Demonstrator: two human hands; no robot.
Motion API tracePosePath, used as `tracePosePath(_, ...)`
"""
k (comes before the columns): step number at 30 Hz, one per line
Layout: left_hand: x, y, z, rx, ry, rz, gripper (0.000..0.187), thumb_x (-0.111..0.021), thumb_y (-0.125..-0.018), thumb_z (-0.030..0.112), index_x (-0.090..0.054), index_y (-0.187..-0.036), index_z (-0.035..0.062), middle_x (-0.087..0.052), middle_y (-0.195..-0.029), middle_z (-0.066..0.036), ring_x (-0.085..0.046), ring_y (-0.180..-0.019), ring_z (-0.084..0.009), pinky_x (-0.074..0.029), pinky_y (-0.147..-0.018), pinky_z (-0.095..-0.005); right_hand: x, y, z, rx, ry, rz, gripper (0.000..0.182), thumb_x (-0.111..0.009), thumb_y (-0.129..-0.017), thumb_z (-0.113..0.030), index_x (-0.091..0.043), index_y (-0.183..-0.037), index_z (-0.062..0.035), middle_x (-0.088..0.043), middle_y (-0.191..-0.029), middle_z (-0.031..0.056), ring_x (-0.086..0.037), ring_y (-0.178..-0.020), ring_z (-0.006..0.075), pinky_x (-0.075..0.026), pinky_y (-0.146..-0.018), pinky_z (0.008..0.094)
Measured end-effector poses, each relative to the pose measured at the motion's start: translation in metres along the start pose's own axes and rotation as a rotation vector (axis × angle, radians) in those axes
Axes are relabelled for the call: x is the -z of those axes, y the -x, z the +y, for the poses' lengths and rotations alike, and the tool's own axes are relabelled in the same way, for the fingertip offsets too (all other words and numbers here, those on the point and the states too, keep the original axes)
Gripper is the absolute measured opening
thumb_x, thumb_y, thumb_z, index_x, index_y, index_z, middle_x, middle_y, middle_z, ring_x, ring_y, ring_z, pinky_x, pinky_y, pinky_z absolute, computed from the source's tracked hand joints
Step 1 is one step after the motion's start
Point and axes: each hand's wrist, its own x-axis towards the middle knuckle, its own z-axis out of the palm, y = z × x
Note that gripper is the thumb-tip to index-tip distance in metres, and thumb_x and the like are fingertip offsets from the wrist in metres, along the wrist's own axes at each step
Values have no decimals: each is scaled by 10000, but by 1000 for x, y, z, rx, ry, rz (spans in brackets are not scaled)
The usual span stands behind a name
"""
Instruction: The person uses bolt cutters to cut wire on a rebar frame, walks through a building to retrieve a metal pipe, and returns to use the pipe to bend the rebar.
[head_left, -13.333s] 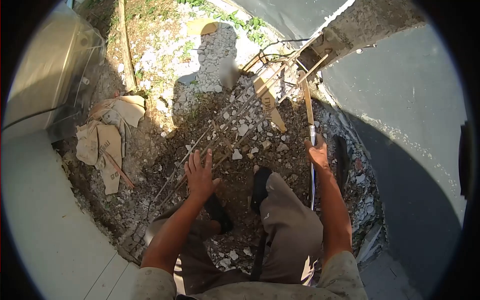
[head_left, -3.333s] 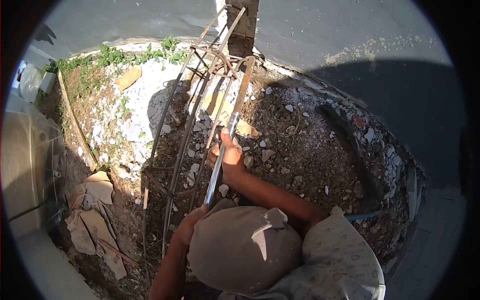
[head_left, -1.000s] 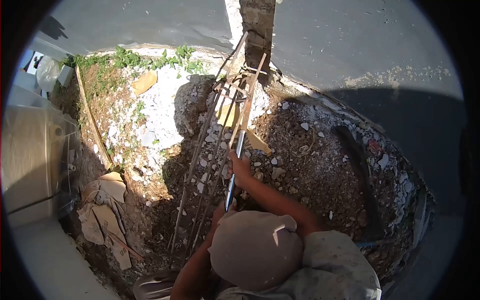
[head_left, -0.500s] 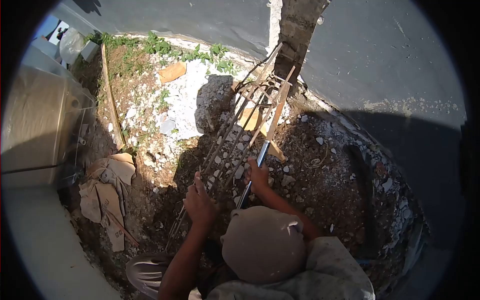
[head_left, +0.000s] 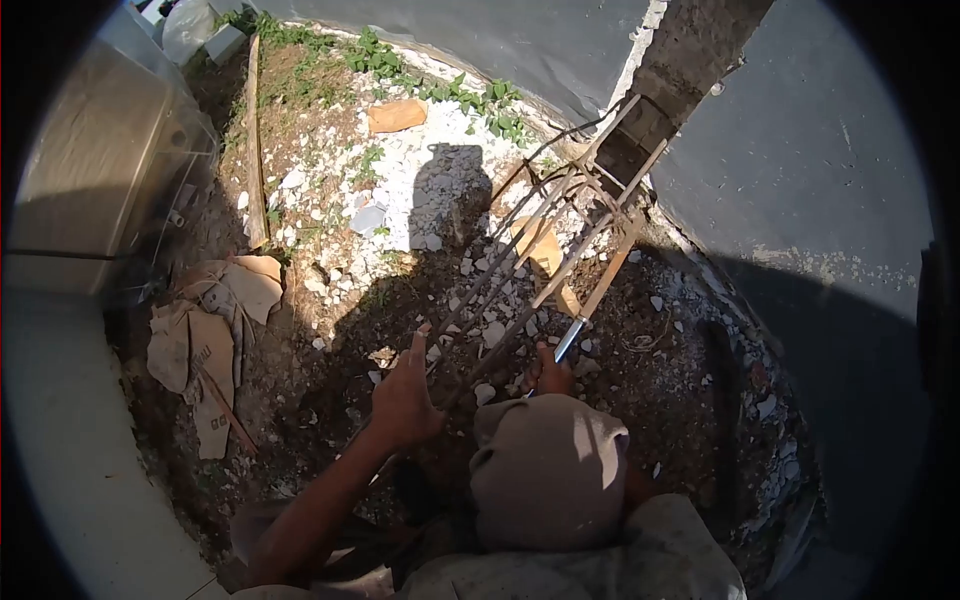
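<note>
My right hand (head_left: 550, 374) is closed around the shiny metal handle of a long bar tool (head_left: 569, 340), whose flat rusty-brown part reaches up beside the rebar cage (head_left: 545, 290). The cap in front partly hides this hand and the handle's lower end. My left hand (head_left: 402, 400) is raised at the near left side of the cage, forefinger stretched upward and thumb apart. The cage's long rusty rods lie aslant between my hands, with bent ties near the far end, by the concrete column (head_left: 690, 60).
Grey walls (head_left: 830, 170) enclose rubble-strewn soil. Torn cardboard (head_left: 212, 350) lies at left, near a wooden strip (head_left: 255, 150) and a plastic-wrapped box (head_left: 90, 170). A brown cap (head_left: 545, 470) fills the bottom centre. Green weeds (head_left: 375, 55) grow along the far wall.
The bar tool has slid back toward my body along the cage, my right hand drawing nearer the cap. My left hand's fingers have straightened. The whole view has shifted and turned.
</note>
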Motion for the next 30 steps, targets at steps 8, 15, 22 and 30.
tracePosePath(8, -10, -1, -7, -39, -20, 70, 1074, -758, -646, 220, -125, -1494, 41, -499, -1043, -186, -581, -875, -363, -504, -710, -441, -3, 1, 9, -122, 2, 16, 372, -641, -861, -250, -397, -615, -114, -371, -498, 34, -390, -390, 179, -312, -380, 351)
tracePosePath(15, -21, -13, -20, -53, -25, 95, 1090, -755, -585, 133, -159, -1493, 48, -475, -1013, -171, -552, -850, -333, -482, -668, -416, -1, 9, 15, -34, -32, 58, 296, -624, -878, -261, -418, -729, -109, -376, -526, 26, -406, -407, 169, -338, -390, 344)
tracePosePath(22, -22, -15, -20, -54, 13, 125, 1118, -822, -594, 223, -178, -1494, 57, -473, -1116, -163, -505, -1001, -332, -423, -820, -437, -19, 68, -36, -89, -127, 81, 246, -566, -890, -219, -406, -739, -108, -365, -537, 17, -397, -419, 163, -344, -405, 335)
tracePosePath(30, 32, 11, 6, 134, -12, -69, 1057, -804, -695, 339, -167, -1506, 104, -369, -1347, -224, -414, -1220, -389, -341, -995, -484, -72, 122, -137, -150, -429, 285, 237, -536, -903, -169, -395, -716, -132, -348, -581, -16, -341, -473, 109, -320, -408, 281)
